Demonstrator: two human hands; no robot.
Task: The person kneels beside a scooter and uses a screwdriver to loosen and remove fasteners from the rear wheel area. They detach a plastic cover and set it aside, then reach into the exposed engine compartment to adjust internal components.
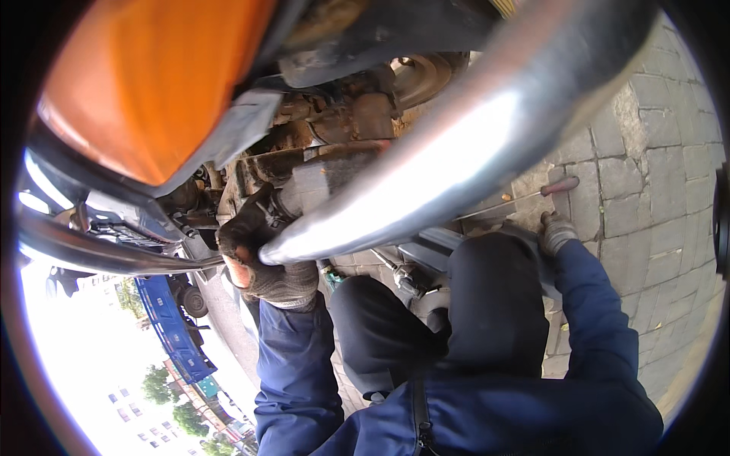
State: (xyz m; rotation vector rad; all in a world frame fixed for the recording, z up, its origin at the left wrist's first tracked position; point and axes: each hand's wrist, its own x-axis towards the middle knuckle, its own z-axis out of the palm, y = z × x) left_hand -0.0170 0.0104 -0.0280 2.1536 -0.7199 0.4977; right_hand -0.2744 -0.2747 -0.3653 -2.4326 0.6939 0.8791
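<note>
My left hand (268, 254), in a dark, dirty work glove, is closed around a shiny chrome bar (426, 190) that crosses in front of me. Greasy machine parts (334, 125) of a vehicle lie just past these fingers. Low on the right, my right hand (557, 231) wears a pale glove with its fingers curled in beside my knee. Whatever they grip, if anything, is hidden. A long-shafted screwdriver (560, 185) with a reddish handle lies on the paving just beyond that hand. Beside my knees there is a grey metal piece (430, 247).
A large orange lamp lens (152, 83) juts in at the upper left. Grey paving blocks (654, 205) spread to the right. Between my legs and the vehicle is a metal tool or fitting (411, 280). A blue truck (173, 327) stands farther off at left.
</note>
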